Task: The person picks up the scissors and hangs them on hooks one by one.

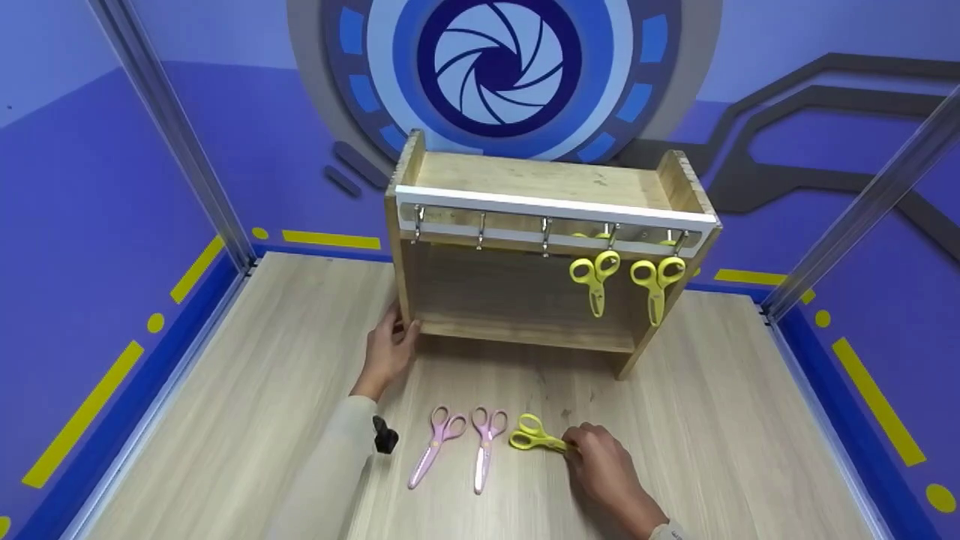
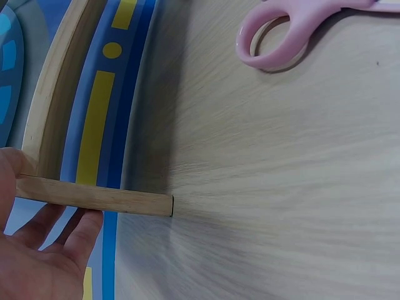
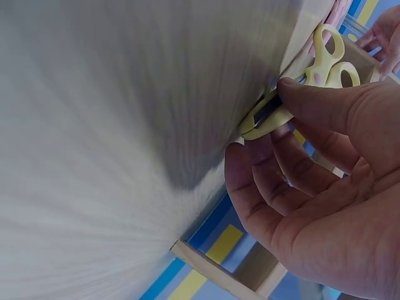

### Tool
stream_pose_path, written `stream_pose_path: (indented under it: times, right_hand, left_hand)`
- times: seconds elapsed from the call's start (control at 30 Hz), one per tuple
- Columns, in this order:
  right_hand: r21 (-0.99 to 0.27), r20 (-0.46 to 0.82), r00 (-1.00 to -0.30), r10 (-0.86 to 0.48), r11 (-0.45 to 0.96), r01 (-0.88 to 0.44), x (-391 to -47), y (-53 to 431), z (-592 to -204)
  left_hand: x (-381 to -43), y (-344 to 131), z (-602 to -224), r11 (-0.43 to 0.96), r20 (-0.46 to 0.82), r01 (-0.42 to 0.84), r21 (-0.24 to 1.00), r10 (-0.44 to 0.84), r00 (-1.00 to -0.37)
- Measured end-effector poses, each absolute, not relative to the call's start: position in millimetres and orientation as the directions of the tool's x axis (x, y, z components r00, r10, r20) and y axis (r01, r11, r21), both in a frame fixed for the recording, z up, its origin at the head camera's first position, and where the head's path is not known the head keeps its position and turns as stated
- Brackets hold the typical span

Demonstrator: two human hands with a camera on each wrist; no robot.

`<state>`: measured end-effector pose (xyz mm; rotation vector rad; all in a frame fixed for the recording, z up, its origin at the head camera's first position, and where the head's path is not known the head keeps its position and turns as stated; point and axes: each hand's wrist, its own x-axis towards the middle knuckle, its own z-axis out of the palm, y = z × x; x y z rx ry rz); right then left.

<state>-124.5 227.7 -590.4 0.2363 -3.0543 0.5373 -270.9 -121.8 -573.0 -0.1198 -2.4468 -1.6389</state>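
A wooden rack (image 1: 525, 339) with a white hook rail (image 1: 555, 204) stands at the back of the table. My left hand (image 1: 388, 352) holds the lower front of its left side panel (image 2: 94, 195), thumb on one side and fingers on the other. With my right hand (image 1: 604, 466) I pinch a pair of yellow scissors (image 1: 529, 433) by the blade end, thumb against fingers. In the right wrist view, those scissors (image 3: 325, 65) have their handle loops pointing away from my palm. Two pink scissors (image 1: 436, 442) (image 1: 484, 448) lie left of them on the table.
Two yellow scissors (image 1: 596, 281) (image 1: 656, 285) hang from the two rightmost hooks. Three bare hooks (image 1: 481, 231) are on the left of the rail. A black clip-like object (image 1: 385, 435) sits at my left sleeve. Blue printed walls (image 1: 90, 247) enclose the table.
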Motion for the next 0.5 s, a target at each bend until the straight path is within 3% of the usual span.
stream_pose_path:
  times: [0.2, 0.5]
  right_hand:
    - [-0.330, 0.057, -0.987, -0.152, 0.930, -0.162, -124, 230, -583]
    - [-0.361, 0.210, -0.960, -0.185, 0.898, -0.252, -139, 234, -546]
  left_hand:
    - [-270, -121, -574, 0.377, 0.212, 0.184, 0.908, -0.032, -0.977]
    - [-271, -123, -573, 0.385, 0.206, 0.178, 0.906, -0.033, -0.978]
